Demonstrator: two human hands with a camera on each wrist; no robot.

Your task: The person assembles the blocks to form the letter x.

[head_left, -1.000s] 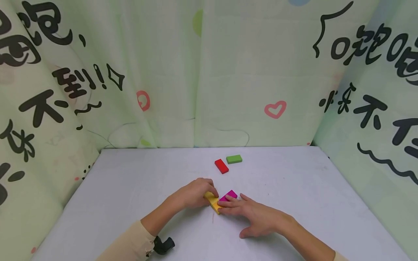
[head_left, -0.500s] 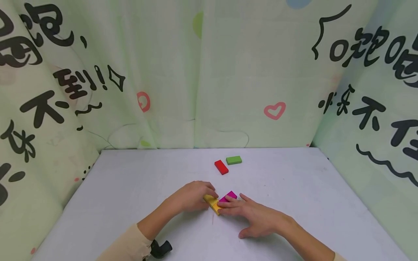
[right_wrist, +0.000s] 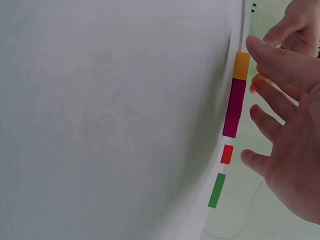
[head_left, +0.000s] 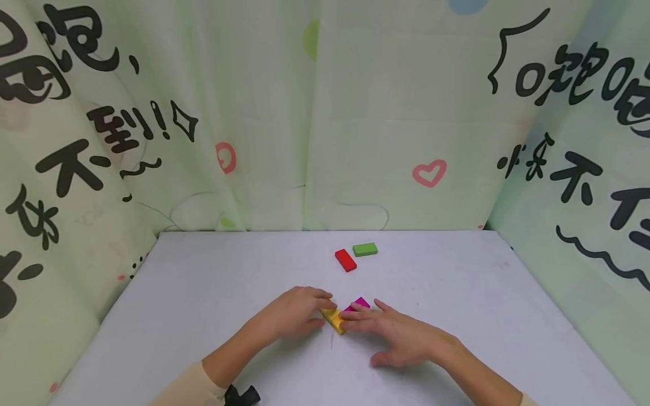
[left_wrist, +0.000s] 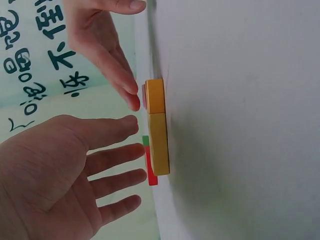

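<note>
A yellow block (left_wrist: 160,144) and an orange block (left_wrist: 156,96) lie end to end on the white table, and a magenta block (head_left: 361,302) joins the orange one at an angle. My left hand (head_left: 293,313) is at the yellow block's outer end, fingertips over it and thumb apart from it. Its fingers look straight and spread in the left wrist view. My right hand (head_left: 393,336) reaches in from the right, its straight fingers over the orange and magenta blocks and its thumb spread away. Those fingers partly hide both blocks in the head view.
A red block (head_left: 346,260) and a green block (head_left: 365,249) lie farther back on the white table (head_left: 228,265). Printed curtains (head_left: 365,129) hang along the back and both sides. A black device (head_left: 242,396) sits at the left wrist.
My left hand has loosened from the yellow block and drawn slightly left and nearer, its thumb coming away. The right hand and the blocks stay about where they were.
</note>
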